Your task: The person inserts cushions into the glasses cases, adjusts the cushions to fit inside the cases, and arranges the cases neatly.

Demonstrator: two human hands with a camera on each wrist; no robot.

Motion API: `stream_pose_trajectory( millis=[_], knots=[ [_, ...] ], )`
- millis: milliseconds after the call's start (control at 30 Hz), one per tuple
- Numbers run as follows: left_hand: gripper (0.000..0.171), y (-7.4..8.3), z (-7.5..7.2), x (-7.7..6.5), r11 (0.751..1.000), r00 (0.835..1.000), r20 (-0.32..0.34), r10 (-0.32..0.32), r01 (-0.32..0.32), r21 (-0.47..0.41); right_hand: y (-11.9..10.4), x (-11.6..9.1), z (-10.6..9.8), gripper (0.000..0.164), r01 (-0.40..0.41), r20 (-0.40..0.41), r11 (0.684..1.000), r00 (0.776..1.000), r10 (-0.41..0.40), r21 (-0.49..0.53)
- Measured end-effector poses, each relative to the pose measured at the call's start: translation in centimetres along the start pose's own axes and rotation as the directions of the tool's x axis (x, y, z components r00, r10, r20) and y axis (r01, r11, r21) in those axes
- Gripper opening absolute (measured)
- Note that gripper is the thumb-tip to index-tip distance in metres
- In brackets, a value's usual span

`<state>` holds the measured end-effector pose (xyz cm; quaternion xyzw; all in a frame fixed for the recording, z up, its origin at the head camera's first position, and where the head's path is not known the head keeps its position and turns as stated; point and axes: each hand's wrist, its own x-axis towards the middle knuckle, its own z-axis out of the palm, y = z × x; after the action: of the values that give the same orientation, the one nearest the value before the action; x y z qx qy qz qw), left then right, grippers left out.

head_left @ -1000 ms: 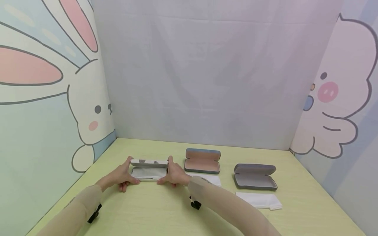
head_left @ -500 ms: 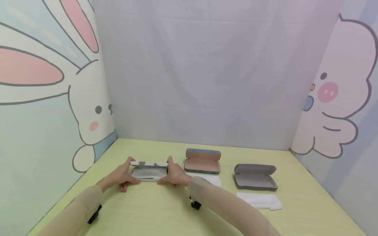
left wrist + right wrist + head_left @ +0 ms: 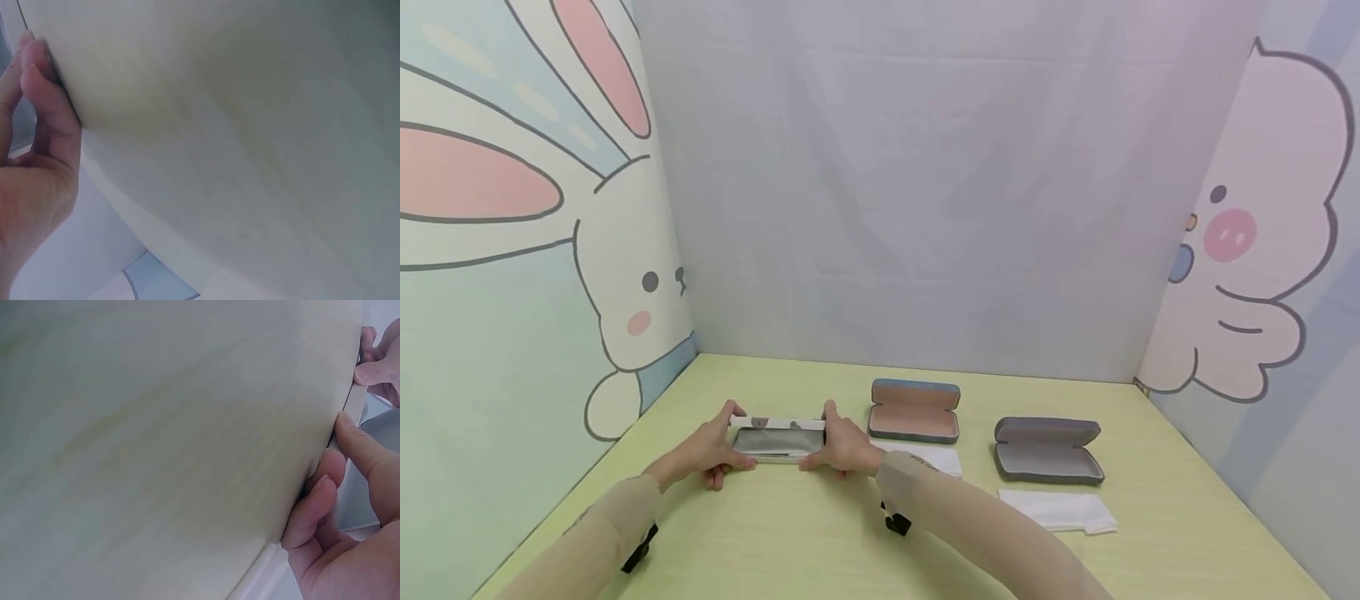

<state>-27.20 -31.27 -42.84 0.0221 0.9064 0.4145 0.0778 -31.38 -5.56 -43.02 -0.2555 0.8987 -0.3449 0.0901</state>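
A white eyeglass case (image 3: 778, 424) with grey figures on its lid sits on the table at the left, its lid tilted down part way over the base. Grey cloth-like material (image 3: 775, 442) shows inside. My left hand (image 3: 709, 446) grips the case's left end, thumb at the front edge and index finger up at the lid. At the other end my right hand (image 3: 844, 446) holds it the same way. The left wrist view catches the left hand (image 3: 40, 181) at its edge; in the right wrist view, the right hand's fingers (image 3: 312, 509) lie low against the tabletop.
To the right stand a blue eyeglass case (image 3: 914, 410) with pinkish lining and a dark grey one (image 3: 1048, 450), both with lids raised. A folded white cloth (image 3: 936, 457) lies before the blue case, partly behind the right arm; another white cloth (image 3: 1056, 510) lies before the grey one.
The white case's lid has tipped further down toward the base, index fingers at its ends. Both hands keep their places at the case; the other cases and cloths have not moved.
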Motion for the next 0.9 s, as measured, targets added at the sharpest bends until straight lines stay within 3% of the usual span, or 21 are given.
stream_pose_trajectory(
  millis=[433,633,900],
  knots=[
    [0.082,0.27,-0.07,-0.19,1.000,1.000,0.003,0.009,-0.010,0.023,0.12,-0.01,0.07,0.061,0.028,0.014,0.999,1.000,-0.027,-0.023],
    [0.073,0.27,-0.23,-0.13,0.998,0.999,0.005,0.052,-0.052,0.027,0.00,0.02,0.15,0.054,0.042,0.006,0.993,0.999,-0.041,-0.111],
    [0.071,-0.15,-0.48,0.25,0.998,0.999,0.014,0.043,-0.043,0.051,-0.33,0.04,0.50,0.057,0.018,-0.024,0.979,0.999,-0.024,-0.203]
  ],
)
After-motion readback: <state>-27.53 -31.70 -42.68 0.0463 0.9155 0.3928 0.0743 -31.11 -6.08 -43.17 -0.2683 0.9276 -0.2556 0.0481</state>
